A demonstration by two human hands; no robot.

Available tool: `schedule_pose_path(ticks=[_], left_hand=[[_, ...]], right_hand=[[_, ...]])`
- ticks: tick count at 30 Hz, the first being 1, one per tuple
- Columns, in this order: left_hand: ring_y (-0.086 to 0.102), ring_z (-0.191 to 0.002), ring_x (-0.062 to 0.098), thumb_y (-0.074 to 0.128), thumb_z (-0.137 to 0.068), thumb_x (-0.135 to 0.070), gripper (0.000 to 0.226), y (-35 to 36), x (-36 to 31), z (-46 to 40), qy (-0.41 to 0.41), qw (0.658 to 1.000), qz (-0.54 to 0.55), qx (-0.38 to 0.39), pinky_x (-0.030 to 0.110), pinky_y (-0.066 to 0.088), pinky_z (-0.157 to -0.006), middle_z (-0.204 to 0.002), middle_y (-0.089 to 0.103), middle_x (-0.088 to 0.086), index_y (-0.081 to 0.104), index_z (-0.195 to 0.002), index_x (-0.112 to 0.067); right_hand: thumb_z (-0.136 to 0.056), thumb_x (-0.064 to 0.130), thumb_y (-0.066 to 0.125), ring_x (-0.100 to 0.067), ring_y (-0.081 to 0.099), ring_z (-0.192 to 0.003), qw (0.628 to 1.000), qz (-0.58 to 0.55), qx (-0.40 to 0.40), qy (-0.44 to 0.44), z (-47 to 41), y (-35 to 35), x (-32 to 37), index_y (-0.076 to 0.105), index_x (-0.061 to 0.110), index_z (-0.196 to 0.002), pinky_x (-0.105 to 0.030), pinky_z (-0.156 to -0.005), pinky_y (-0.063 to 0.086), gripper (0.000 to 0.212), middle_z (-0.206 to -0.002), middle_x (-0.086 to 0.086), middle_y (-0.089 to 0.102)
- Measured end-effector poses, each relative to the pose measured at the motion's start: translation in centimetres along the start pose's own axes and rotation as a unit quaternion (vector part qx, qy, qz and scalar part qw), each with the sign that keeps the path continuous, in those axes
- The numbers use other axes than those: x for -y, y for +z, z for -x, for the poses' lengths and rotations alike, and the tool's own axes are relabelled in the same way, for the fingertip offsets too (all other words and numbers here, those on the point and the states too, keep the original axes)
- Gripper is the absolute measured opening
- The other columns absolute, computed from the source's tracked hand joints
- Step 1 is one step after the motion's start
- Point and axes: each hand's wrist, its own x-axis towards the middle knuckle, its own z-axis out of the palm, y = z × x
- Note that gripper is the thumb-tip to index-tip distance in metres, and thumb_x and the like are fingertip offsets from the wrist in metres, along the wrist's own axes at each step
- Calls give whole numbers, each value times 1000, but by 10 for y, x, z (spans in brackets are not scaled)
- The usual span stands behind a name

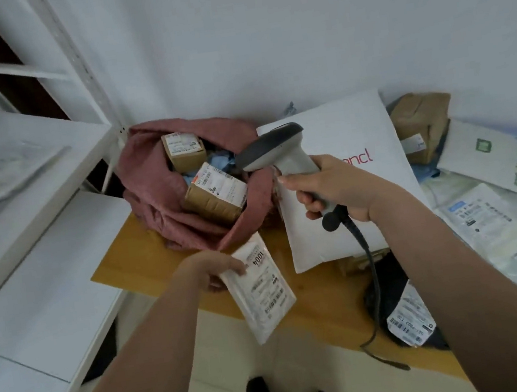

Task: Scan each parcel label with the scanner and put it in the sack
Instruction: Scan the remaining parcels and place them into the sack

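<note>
Head view, left to right: the left hand [217,264] pinches a flat white parcel [259,290] by its edge, label up, over the near edge of the table [131,247], its fingers hidden beneath. Beyond it the pink sack [156,190] sits open at the table's far left corner, holding two labelled boxes [214,195]; its lower half is crumpled and hard to read. The right hand [332,185] wraps the scanner [272,149] handle, its cord [373,279] trailing down, while the window faces away, unseen.
</note>
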Motion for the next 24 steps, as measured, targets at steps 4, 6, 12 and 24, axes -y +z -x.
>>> schedule_pose_path(ticks=[4,6,12,24], left_hand=[[64,-111,27,71,-84,-10,35,-22,-19,46,81,989,-93,84,38,54,-93,-115,70,8,63,-119,-12],[65,-110,25,67,-87,-11,34,-31,-29,64,125,984,-63,112,37,55,-92,-115,71,6,63,-121,-16],[68,-95,23,70,-87,-27,37,-58,-55,89,192,970,129,68,47,57,-80,-107,74,5,63,-123,-21],[60,-114,40,45,-87,17,59,-74,-104,118,337,828,446,38,54,59,-69,-134,57,19,38,-138,-12]], right_hand=[[-92,26,66,-9,39,-43,999,-21,13,-25,7,0,28,54,14,-88,-25,-53,49,17,-55,1,49],[-92,25,66,-9,39,-42,999,-31,8,-38,8,0,41,55,13,-89,-25,-51,48,17,-54,2,49],[-91,25,67,-8,36,-40,996,-39,-12,-75,9,0,68,57,12,-91,-32,-60,41,17,-55,2,48],[-92,22,65,-10,35,-42,987,-98,-88,-98,10,-13,100,56,9,-89,-26,-48,45,16,-59,-2,46]])
